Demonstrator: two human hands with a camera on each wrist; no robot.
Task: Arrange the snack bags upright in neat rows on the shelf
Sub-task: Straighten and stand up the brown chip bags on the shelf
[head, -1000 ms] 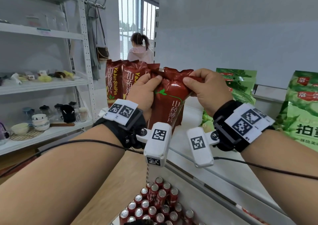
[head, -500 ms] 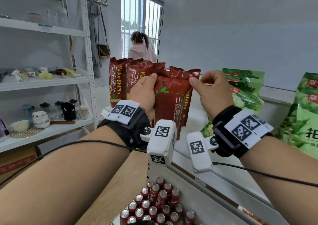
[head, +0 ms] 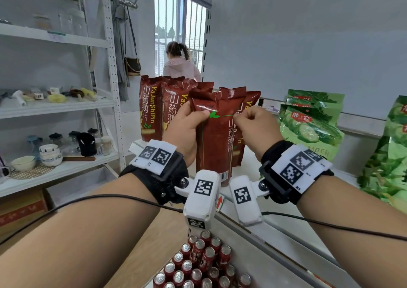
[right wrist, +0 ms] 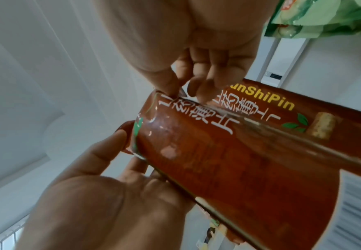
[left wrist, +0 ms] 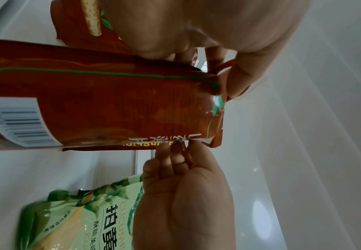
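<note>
Both hands, left hand [head: 187, 124] and right hand [head: 253, 126], pinch the glossy, crinkled red-brown foil bag [head: 217, 138], upright.

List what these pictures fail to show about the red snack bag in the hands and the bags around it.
- Held red bag: its base is hidden in the head view by the wrist cameras, so whether it rests on the shelf is unclear.
- Red bags behind: their number is unclear; the left hand and the held bag cover them.
- Green bags: one is cut off by the right edge.
- Right hand: its fingertip contact is blurred in both wrist views.
</note>
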